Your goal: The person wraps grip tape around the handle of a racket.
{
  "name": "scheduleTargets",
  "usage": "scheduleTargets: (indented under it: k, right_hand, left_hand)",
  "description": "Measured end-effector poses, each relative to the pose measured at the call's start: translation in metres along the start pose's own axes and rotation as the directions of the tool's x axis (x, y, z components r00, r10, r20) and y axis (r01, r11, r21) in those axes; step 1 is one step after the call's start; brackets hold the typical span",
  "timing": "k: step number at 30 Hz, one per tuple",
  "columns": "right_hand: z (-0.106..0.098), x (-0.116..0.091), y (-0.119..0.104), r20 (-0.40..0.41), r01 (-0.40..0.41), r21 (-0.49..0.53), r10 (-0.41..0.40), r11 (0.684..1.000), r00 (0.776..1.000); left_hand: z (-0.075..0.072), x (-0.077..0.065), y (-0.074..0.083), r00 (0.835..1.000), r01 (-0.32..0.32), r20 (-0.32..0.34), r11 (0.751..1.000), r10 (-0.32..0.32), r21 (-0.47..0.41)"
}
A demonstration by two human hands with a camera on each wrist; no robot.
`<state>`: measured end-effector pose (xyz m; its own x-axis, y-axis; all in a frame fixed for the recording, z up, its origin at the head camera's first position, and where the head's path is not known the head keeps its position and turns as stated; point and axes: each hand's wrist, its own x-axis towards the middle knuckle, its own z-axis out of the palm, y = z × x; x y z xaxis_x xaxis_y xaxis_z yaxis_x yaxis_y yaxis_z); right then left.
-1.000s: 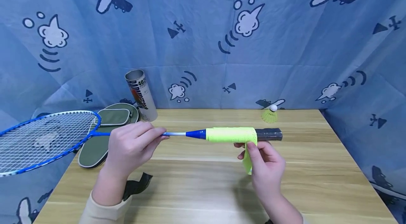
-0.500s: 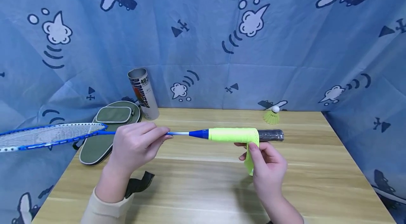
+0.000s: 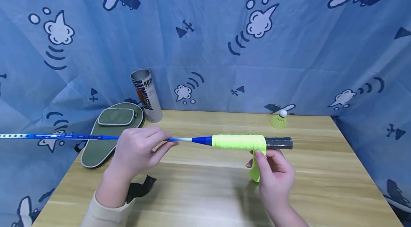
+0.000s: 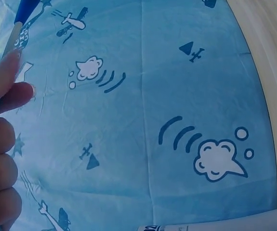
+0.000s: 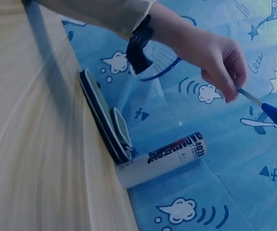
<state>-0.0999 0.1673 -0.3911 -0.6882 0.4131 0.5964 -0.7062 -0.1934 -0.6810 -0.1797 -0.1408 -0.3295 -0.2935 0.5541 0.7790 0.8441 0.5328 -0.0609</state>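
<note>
A blue badminton racket (image 3: 202, 140) is held level above the table, its head edge-on at the left of the head view. My left hand (image 3: 138, 150) pinches the thin shaft between thumb and fingers; the left wrist view shows its curled fingers (image 4: 1, 159) too. Yellow-green grip tape (image 3: 239, 142) covers the handle from the blue cone to past its middle, with bare black handle (image 3: 279, 143) at the butt end. Below the handle my right hand (image 3: 276, 175) pinches the loose tail of the tape between thumb and fingers.
A green racket-shaped case (image 3: 96, 150) lies on the wooden table (image 3: 205, 198) at the left. Behind it stands a white shuttlecock tube (image 3: 149, 98). A yellow shuttlecock (image 3: 279, 120) sits near the back edge. A patterned blue curtain (image 3: 205, 41) hangs behind.
The racket has rolled about its shaft, so its head has turned from a tilted face to edge-on. My right hand still pinches the tape tail, slightly lower in the view.
</note>
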Motion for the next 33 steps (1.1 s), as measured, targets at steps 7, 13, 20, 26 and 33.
scheduleTargets:
  k: [7, 13, 20, 26, 33]
  right_hand:
    - [0.004, -0.002, -0.005, -0.061, 0.002, 0.025, 0.000, 1.000, 0.998]
    - [0.008, -0.002, -0.010, -0.106, 0.018, 0.030, -0.014, 0.999, 0.994]
    - [0.011, -0.003, -0.015, -0.115, 0.027, 0.026, -0.024, 0.999, 0.993]
    - [0.010, -0.001, -0.014, -0.049, 0.032, 0.048, -0.030, 0.998, 0.998]
    - [0.007, -0.001, -0.012, 0.017, 0.046, 0.074, -0.047, 0.996, 0.999]
  left_hand:
    - [-0.008, -0.003, 0.000, 0.999, 0.027, 0.047, 0.999, -0.026, -0.017]
    - [-0.010, 0.000, 0.003, 1.000, -0.006, -0.011, 0.999, 0.005, -0.041]
    - [-0.016, 0.001, 0.006, 0.998, -0.031, -0.051, 0.995, 0.026, -0.094]
    - [-0.016, 0.003, 0.006, 0.994, -0.049, -0.098, 0.997, 0.043, -0.065]
    - [-0.015, 0.008, 0.009, 0.991, -0.030, -0.134, 1.000, 0.030, 0.005]
